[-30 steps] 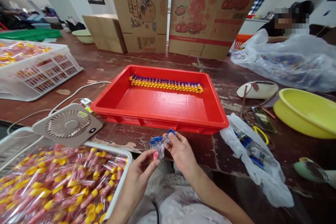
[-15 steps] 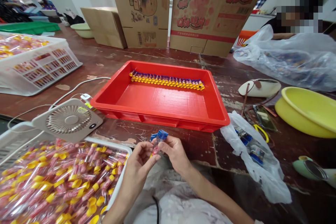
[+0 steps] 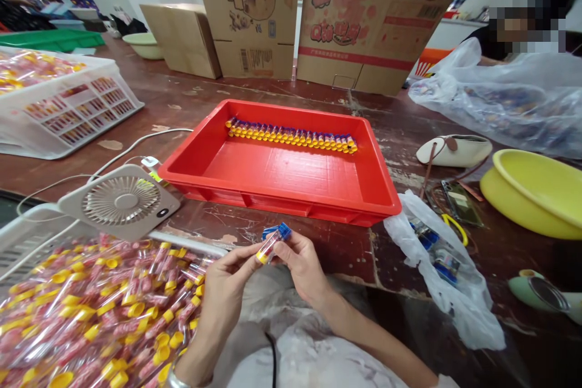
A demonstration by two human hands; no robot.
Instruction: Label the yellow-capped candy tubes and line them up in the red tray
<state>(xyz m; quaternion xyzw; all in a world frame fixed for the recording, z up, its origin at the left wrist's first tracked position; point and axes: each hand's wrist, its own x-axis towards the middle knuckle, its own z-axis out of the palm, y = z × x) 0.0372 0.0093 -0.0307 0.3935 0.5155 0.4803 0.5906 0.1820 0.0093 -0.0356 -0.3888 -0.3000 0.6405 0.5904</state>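
Observation:
In front of my body, both hands hold a small clear tube [image 3: 269,245] with a yellow end, reddish contents and a blue end piece. My left hand [image 3: 230,279] pinches it near the yellow end. The fingers of my right hand [image 3: 305,264] are closed around it by the blue end. Another bit of blue shows beside that end; what it belongs to is partly hidden. Beyond my hands, a red tray [image 3: 277,191] holds a row of similar tubes [image 3: 291,136] along its far side. A crate of yellow-capped tubes [image 3: 122,309] lies by my left arm.
A small fan [image 3: 125,200] with a cable stands left of the tray. On the right are a plastic bag [image 3: 448,273] with blue-capped items, a yellow basin [image 3: 536,194] and a pouch [image 3: 454,151]. Cardboard boxes [image 3: 373,24] stand behind; a person sits at far right.
The tube has been tilted in my fingers, so its clear body and yellow end now show more. My left hand has shifted slightly, with its fingers straighter.

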